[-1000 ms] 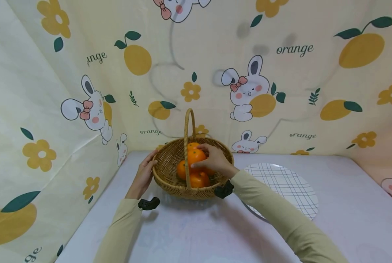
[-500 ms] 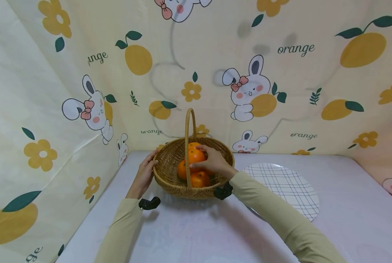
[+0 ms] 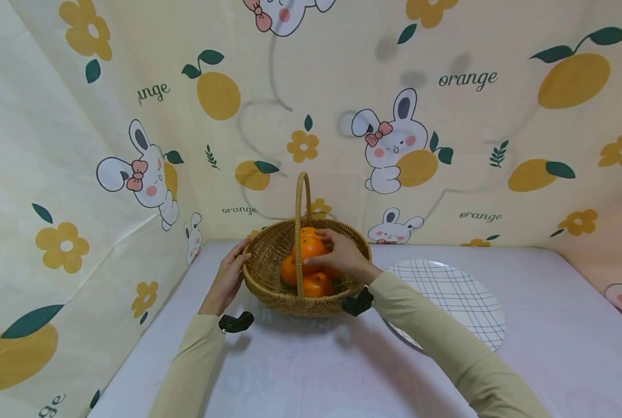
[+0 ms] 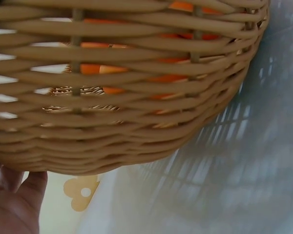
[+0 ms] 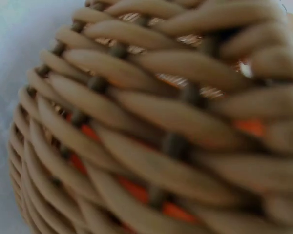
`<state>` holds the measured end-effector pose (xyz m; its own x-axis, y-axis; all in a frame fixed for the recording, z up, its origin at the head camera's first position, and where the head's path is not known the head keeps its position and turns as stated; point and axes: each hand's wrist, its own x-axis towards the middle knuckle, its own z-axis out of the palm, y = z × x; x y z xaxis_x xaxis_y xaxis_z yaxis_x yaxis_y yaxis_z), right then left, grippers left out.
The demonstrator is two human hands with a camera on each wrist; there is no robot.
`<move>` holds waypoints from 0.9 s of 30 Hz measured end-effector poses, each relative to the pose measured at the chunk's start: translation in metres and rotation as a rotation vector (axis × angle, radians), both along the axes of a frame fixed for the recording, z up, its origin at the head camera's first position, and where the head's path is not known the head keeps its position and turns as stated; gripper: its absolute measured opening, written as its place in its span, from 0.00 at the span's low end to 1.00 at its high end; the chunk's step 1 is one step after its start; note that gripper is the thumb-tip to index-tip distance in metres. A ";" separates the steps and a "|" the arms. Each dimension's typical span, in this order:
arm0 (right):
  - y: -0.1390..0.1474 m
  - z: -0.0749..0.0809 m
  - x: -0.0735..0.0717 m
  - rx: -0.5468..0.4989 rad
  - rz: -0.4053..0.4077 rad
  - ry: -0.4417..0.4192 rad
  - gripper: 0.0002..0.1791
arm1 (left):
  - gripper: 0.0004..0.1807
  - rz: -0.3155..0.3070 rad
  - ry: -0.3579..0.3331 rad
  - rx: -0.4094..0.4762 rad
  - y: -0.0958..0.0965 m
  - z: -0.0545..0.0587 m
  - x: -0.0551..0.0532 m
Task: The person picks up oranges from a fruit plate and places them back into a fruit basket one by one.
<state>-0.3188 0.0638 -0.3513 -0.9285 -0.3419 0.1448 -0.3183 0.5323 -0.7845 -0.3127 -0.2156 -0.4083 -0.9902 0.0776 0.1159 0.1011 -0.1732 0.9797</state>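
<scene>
A brown wicker basket (image 3: 269,290) with a tall arched handle (image 3: 298,232) holds several oranges. My left hand (image 3: 230,278) grips its left rim, with the thumb near the top edge; in the left wrist view its fingers (image 4: 34,187) lie against the woven rim. Inside the basket, my right hand (image 3: 344,255) holds the upper orange (image 3: 311,247) between thumb and fingers. Another orange (image 3: 317,285) lies in front of it, and one (image 3: 288,270) sits to the left, partly behind the handle. The right wrist view shows only the basket's weave (image 5: 136,112), with orange skin behind the gaps.
To the right of the basket lies a round white plate (image 3: 447,290) with blue grid lines, partly covered by the right sleeve (image 3: 447,337). The pale table (image 3: 290,371) meets a printed cloth backdrop (image 3: 332,75) at the back and sides.
The basket's handle has shifted very slightly right in the head view, and the held orange sits a little further left against it. Both hands keep their hold.
</scene>
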 end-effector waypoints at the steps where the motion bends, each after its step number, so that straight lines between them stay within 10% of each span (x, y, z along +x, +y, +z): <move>1: 0.001 0.001 0.000 -0.013 0.003 -0.005 0.44 | 0.29 0.001 -0.001 -0.002 0.000 0.000 0.000; 27: 0.105 0.043 0.026 -0.497 0.015 0.078 0.28 | 0.29 0.025 -0.003 -0.066 -0.007 0.009 0.003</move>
